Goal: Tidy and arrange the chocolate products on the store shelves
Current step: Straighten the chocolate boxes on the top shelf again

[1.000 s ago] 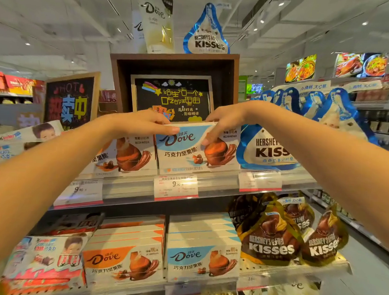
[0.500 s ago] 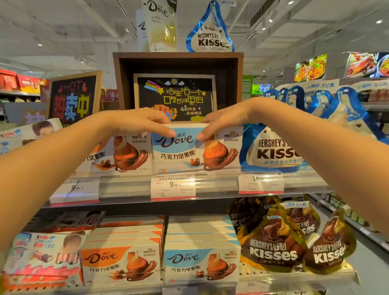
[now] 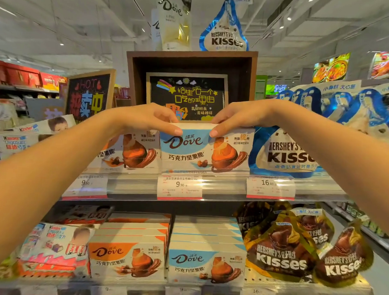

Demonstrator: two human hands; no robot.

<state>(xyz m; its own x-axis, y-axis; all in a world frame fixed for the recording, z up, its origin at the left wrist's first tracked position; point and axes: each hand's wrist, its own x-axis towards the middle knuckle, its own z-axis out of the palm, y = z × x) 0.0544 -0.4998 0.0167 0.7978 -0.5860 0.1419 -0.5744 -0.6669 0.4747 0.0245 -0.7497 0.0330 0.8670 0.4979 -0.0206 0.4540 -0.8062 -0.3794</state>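
A blue-and-white Dove chocolate box (image 3: 189,151) stands upright at the front of the upper shelf (image 3: 223,188), just behind the shelf's clear rail. My left hand (image 3: 152,118) grips its top left edge, thumb on the front face. My right hand (image 3: 237,119) grips its top right edge the same way. An orange Dove box (image 3: 133,153) stands touching it on the left, partly hidden by my left forearm. Blue Hershey's Kisses bags (image 3: 287,153) sit to its right.
On the lower shelf lie stacks of orange Dove boxes (image 3: 126,258) and blue Dove boxes (image 3: 206,263), Kinder packs (image 3: 53,246) at left, brown Kisses bags (image 3: 282,251) at right. A wooden display box with a chalkboard sign (image 3: 187,95) stands behind the upper row.
Both hands have stayed on the top edge of the blue Dove box; the box sits a little straighter and the view has shifted slightly.
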